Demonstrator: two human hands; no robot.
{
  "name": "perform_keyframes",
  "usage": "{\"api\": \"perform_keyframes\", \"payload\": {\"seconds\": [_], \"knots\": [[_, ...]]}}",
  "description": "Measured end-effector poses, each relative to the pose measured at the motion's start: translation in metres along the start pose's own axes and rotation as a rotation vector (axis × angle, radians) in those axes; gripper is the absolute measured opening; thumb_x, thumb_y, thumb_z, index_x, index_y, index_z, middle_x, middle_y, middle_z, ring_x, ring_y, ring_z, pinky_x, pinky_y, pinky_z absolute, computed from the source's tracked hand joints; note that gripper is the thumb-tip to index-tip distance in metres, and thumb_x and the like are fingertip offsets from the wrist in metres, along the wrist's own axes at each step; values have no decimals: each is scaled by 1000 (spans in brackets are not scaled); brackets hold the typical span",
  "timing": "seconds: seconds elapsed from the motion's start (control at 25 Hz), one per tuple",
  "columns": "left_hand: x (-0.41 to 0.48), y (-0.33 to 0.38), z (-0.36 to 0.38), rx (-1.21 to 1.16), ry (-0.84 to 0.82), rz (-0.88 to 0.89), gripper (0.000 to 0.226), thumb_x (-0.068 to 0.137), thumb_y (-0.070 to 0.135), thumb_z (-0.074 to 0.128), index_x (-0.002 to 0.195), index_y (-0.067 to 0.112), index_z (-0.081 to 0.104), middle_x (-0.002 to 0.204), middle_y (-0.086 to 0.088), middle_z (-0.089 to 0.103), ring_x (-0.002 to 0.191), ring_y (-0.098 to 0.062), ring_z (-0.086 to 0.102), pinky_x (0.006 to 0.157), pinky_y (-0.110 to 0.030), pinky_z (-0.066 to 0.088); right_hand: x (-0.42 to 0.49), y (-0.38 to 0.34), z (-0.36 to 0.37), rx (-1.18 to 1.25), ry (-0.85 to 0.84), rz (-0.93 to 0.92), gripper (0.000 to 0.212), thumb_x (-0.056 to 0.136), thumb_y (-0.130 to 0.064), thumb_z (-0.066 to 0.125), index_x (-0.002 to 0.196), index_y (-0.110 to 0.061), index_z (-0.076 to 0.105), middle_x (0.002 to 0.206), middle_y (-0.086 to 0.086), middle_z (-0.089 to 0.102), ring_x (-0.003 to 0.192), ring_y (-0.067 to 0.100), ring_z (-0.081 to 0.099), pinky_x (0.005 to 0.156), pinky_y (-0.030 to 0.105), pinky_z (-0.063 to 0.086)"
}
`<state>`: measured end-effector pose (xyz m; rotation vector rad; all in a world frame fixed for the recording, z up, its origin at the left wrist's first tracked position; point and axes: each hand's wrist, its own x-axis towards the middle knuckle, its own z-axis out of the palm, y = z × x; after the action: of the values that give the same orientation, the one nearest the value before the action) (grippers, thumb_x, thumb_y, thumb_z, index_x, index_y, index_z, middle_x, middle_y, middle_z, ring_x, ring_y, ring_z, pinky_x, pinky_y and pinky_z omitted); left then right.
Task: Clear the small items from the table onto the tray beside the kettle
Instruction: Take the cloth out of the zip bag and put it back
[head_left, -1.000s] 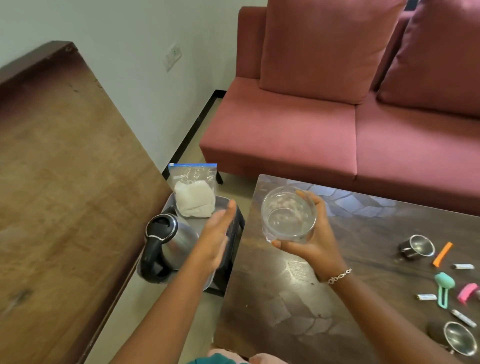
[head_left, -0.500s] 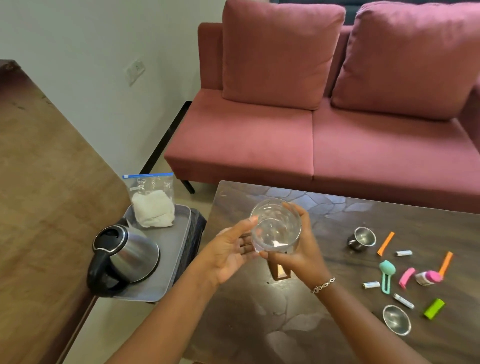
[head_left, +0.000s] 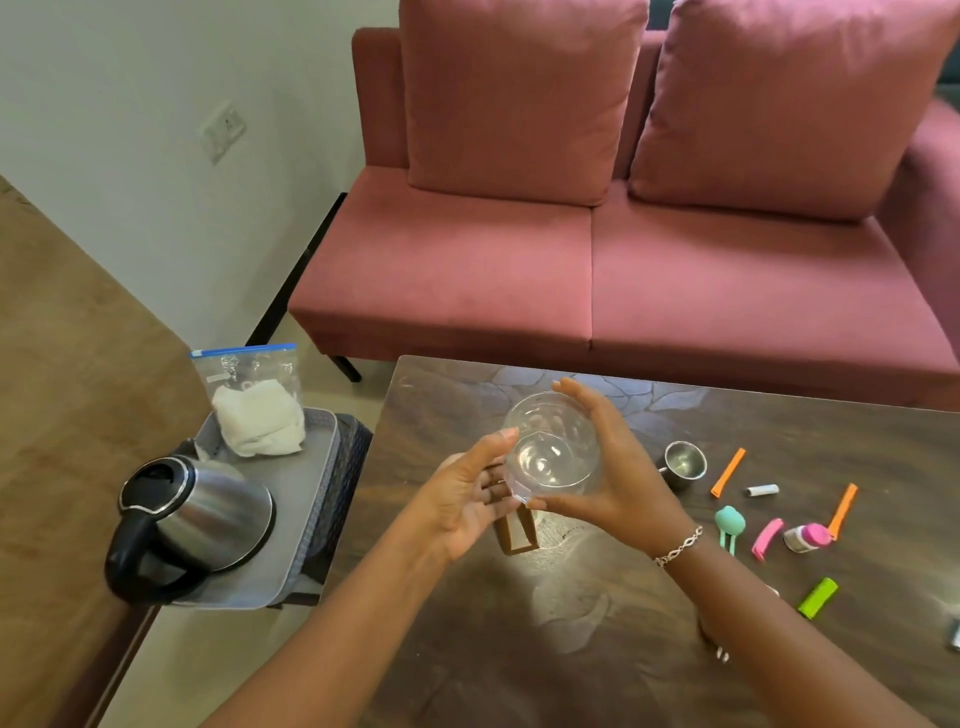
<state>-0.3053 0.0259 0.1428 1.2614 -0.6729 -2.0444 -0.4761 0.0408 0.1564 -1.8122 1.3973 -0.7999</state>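
Behind a dark wood-grain coffee table (head_left: 519, 654) stands a dusky pink two-seat sofa (head_left: 467, 270) with two matching back cushions. Above the table's middle, both hands meet around a clear, round, empty glass tumbler (head_left: 550, 447), held off the surface. The right hand (head_left: 618, 483) wraps it from the right, fingers curled over the far rim and thumb under the near edge. The left hand (head_left: 462, 499) lies against the left side, thumb tip on the rim and fingers loosely extended toward the base; whether those fingers bear any weight cannot be told. A small brown open box (head_left: 519, 538) sits on the table just below the tumbler.

To the right of the hands lie a small steel cup (head_left: 684, 464), two orange clips (head_left: 728, 472), a white battery (head_left: 761, 490), a teal clip (head_left: 730, 525), a pink clip (head_left: 766, 538) and a green clip (head_left: 817, 597).

Left of the table, a grey rectangular plastic tray (head_left: 306, 499) rests on a dark woven stool and carries a steel electric kettle (head_left: 202, 514) with a black handle and a blue-sealed zip bag (head_left: 254, 400) of white cloth.
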Motion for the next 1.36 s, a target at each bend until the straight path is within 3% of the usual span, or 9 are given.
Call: {"api": "perform_keyframes", "payload": {"seconds": [0.16, 0.28, 0.4, 0.48, 0.6, 0.72, 0.92, 1.08, 1.36], "knots": [[19, -9, 9, 34, -29, -17, 56, 50, 39, 76, 97, 12, 64, 96, -11, 68, 93, -23, 62, 94, -41, 47, 10, 7, -18, -347, -98, -59, 105, 63, -36, 79, 144, -16, 16, 145, 0, 28, 130, 14, 33, 97, 23, 38], [39, -11, 17, 62, -50, -48, 53, 56, 38, 75, 100, 12, 62, 95, -9, 68, 88, -20, 63, 83, -33, 50, 18, 20, -26, -488, -148, -62, 101, 65, -39, 76, 144, -12, 18, 144, 4, 27, 130, 19, 32, 96, 28, 41], [63, -11, 21, 119, -47, -81, 50, 63, 37, 73, 104, 12, 60, 104, -11, 65, 96, -22, 61, 94, -37, 45, 27, 37, -31, -543, -156, -33, 99, 63, -39, 75, 142, -10, 23, 141, 6, 29, 127, 22, 35, 93, 31, 45], [82, -12, 20, 186, -95, -98, 69, 57, 47, 79, 112, 10, 58, 117, -12, 62, 111, -24, 57, 104, -39, 39, 35, 54, -34, -544, -148, -1, 97, 61, -36, 77, 140, -9, 27, 139, 7, 32, 125, 25, 37, 91, 34, 47], [107, -13, 17, 560, -106, -78, 116, 53, 61, 77, 143, 8, 27, 150, -11, 31, 139, -23, 27, 116, -42, 21, 48, 88, -36, -545, -151, 75, 96, 60, -36, 79, 138, -9, 30, 137, 7, 34, 121, 28, 39, 89, 37, 47], [128, -21, 6, 1284, 38, 35, 117, 67, 53, 72, 148, 13, -4, 157, -9, -8, 144, -22, -8, 119, -41, 4, 59, 127, -33, -576, -189, 151, 94, 60, -36, 79, 137, -7, 31, 136, 10, 33, 123, 30, 36, 91, 42, 47], [146, -34, -1, 1897, 1, 170, 113, 73, 59, 62, 147, 10, -9, 154, -14, -17, 142, -28, -17, 117, -43, -4, 78, 185, -25, -602, -207, 246, 89, 62, -36, 78, 133, -5, 34, 134, 12, 35, 124, 30, 34, 85, 44, 50], [156, -37, 2, 2067, 57, 265, 98, 83, 56, 51, 146, 9, -6, 155, -17, -15, 142, -30, -15, 117, -42, -1, 95, 217, -16, -688, -219, 270, 88, 65, -38, 75, 134, -4, 32, 132, 14, 38, 119, 33, 39, 84, 42, 49], [167, -40, -5, 2145, 10, 328, 93, 86, 55, 47, 146, 8, -7, 155, -15, -15, 143, -27, -16, 115, -40, -7, 113, 253, 2, -743, -327, 373, 90, 71, -39, 71, 137, 0, 25, 133, 17, 33, 121, 34, 36, 89, 43, 47]]}}
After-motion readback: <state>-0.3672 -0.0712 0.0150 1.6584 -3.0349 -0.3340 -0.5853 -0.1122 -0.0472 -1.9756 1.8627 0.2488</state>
